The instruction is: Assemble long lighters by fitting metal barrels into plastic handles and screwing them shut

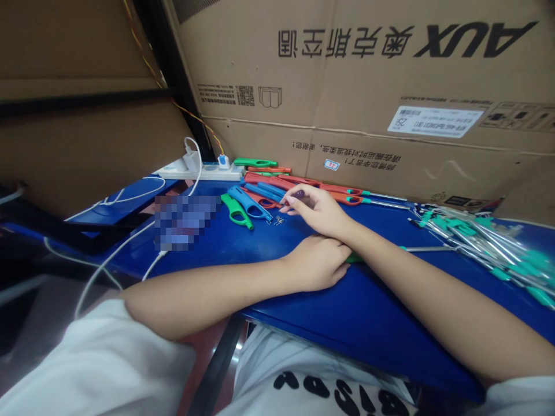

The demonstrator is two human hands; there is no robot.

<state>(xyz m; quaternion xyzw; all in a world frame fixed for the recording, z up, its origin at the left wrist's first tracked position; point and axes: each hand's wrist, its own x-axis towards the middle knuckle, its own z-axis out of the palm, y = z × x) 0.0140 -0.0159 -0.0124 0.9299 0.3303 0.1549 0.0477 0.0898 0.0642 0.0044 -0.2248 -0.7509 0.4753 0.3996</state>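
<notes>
White shirt cloth (108, 352) bulks closest, with the two forearms reaching in from either side and the right one crossing in front of the left hand (318, 263). That hand is closed in a fist around a green handle (355, 258), whose end shows beneath the right wrist. Its metal rod points right, toward a blurred heap of teal-tipped rods (489, 248). The right hand (314, 205) has its fingers loosely curled just beside some small screws (278, 219); whether it holds anything, I cannot tell. Blue handles (249, 203) and orange-red handles (269, 181) crowd the space beyond. Printed cardboard (347, 98) walls off the back, and a power strip (217, 171) with white cables (115, 263) hems in the left. Bare blue tabletop (381, 323) runs from the left fist to the near edge.
</notes>
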